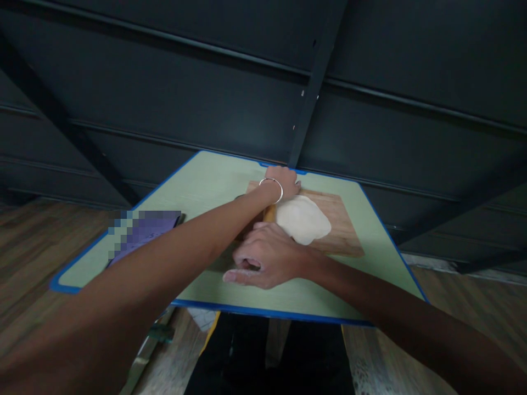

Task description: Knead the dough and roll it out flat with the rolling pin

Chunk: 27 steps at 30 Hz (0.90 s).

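Observation:
A rolling pin (269, 214) lies across the wooden board, with only its middle stretch showing between my hands. My left hand (285, 181), with a bangle at its wrist, is closed over the pin's far end; most of its fingers are hidden. At the near end, my right hand (267, 255) is curled over the pin, thumb stretched out to the left and pale with flour. Flattened dough (303, 220), whitish and roughly round, rests on the wooden board (343, 236) just right of the pin.
Board and dough lie on a pale green table (222, 170) with a blue rim. A purple item (150, 227), partly pixelated, lies at its left side. Behind the table stands a dark panelled wall (197, 99). My legs (234, 356) are under the near edge.

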Tool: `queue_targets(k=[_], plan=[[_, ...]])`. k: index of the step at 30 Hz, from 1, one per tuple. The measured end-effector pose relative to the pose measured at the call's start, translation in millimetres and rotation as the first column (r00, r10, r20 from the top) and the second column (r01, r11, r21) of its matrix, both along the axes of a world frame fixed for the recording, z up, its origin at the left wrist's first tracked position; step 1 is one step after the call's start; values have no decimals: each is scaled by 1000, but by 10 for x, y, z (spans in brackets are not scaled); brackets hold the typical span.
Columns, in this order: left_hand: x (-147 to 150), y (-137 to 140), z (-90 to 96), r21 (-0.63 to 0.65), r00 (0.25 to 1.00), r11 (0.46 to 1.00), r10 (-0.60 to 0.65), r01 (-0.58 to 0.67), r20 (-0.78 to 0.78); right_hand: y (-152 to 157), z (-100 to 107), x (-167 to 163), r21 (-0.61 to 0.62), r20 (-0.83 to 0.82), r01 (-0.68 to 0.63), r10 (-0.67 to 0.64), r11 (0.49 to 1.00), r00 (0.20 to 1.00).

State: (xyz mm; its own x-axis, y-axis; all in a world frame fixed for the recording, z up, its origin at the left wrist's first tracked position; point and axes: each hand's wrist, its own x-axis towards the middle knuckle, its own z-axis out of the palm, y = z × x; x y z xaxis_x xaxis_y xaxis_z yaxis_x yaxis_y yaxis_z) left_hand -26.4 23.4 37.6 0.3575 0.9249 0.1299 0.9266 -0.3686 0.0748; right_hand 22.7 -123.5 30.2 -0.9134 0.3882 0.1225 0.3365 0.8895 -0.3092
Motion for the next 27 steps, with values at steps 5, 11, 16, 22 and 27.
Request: queue_targets(k=[5, 11, 16, 22, 27], plan=[[8, -6, 10, -24, 999, 1000, 9, -9, 31, -2, -12, 15, 20, 3, -6, 6, 1000, 1000], [30, -28, 28, -27, 1000, 1000, 16, -16, 18, -5, -28, 56, 27, -35, -7, 8, 1000, 999], [39, -34, 19, -2, 1000, 1000, 8, -8, -12, -15, -36, 118, 38, -64, -9, 12, 999, 998], [58, -17, 2, -9, 1000, 1000, -14, 14, -5, -22, -72, 162, 52, -110, -8, 13, 999, 994], [81, -3, 11, -21, 998, 999, -38, 39, 48, -29, -93, 185, 72, -118, 2, 7, 997, 993]])
